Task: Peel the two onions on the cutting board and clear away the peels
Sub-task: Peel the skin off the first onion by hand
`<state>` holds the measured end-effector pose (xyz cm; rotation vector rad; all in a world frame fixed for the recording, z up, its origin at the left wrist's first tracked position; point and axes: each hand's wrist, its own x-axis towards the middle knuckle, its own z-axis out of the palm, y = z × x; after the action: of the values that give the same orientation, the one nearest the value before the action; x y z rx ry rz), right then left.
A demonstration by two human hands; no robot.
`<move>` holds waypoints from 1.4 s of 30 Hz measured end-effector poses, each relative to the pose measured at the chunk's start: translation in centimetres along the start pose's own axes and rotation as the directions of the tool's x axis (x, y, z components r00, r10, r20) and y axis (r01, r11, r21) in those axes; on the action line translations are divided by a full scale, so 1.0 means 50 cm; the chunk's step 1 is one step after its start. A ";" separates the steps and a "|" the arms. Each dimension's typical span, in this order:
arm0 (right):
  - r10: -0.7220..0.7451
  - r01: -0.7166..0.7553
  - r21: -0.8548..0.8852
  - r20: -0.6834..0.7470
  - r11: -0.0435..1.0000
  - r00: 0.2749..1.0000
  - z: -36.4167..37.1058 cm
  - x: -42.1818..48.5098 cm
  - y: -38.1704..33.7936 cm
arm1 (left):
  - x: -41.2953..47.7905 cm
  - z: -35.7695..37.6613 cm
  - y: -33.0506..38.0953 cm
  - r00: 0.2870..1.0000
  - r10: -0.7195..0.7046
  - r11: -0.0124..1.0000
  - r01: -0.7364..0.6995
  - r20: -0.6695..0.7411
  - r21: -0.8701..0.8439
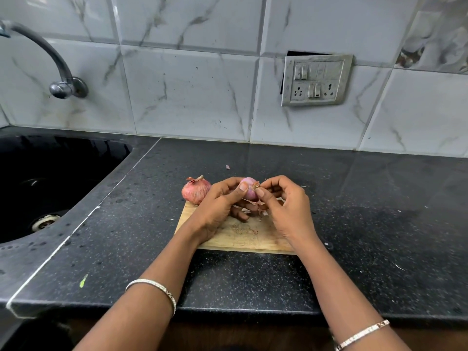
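Left hand (217,206) gripped the onion (249,191) above the board (243,236). Right hand (286,206) pinched its root tip. Second onion (196,190) sat unpeeled beside.

no readable text anywhere — not on the switch plate (316,81), tiles or counter.

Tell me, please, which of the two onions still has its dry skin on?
The free onion at the far left corner of the cutting board, untouched and papery. The held onion already shows smooth pink flesh.
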<state>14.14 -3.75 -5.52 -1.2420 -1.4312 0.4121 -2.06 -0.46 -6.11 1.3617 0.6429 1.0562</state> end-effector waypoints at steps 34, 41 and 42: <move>-0.021 0.021 -0.024 -0.010 1.000 1.000 -0.004 -0.003 -0.004 | -0.002 0.000 0.002 1.000 -0.001 0.998 0.001 0.002 -0.070; -0.056 0.056 -0.110 -0.001 0.992 0.998 -0.001 0.000 0.007 | -0.010 0.002 0.008 0.999 0.019 0.999 -0.017 0.044 -0.045; -0.068 0.069 -0.137 0.012 0.988 0.998 0.000 0.000 0.009 | -0.011 0.001 0.008 0.999 0.022 0.999 -0.020 0.049 -0.040</move>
<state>14.35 -3.55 -5.89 -1.2978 -1.5251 0.2752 -2.32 -1.01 -5.82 1.3584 0.5695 1.0442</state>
